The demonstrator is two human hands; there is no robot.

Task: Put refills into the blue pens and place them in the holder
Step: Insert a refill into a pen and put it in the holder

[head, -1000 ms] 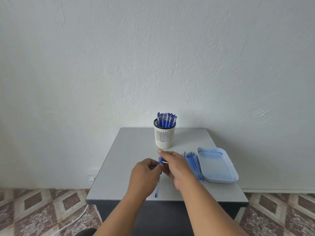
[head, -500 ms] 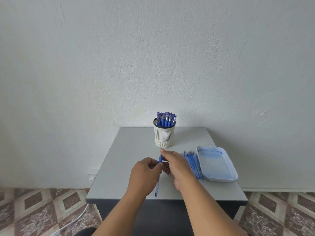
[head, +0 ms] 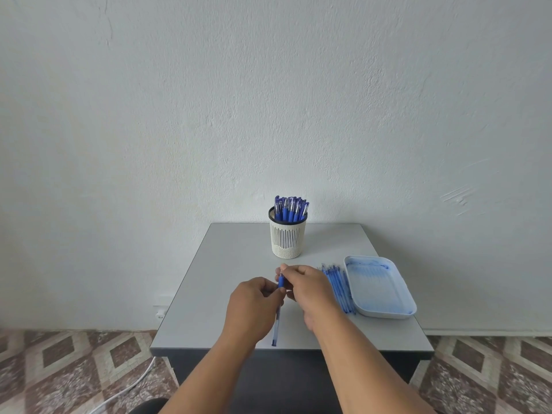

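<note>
Over the near half of the grey table [head: 239, 258], both hands meet on one blue pen [head: 277, 321]. The left hand [head: 252, 309] curls round the clear barrel and keeps it slanted, tail end down toward the table's front edge, probably so the open end faces the other hand. The right hand [head: 307, 286] pinches the blue grip section at the top between thumb and fingertips, which looks like seating or screwing it down over a refill; the refill itself is hidden. Just right of the hands, a row of loose blue refills [head: 339, 286] lies beside a white tray [head: 378, 286] stained with blue ink, within easy reach. Behind, near the wall, the slotted white pen holder [head: 287, 239] stands upright, already crowded with finished pens [head: 291, 208].
</note>
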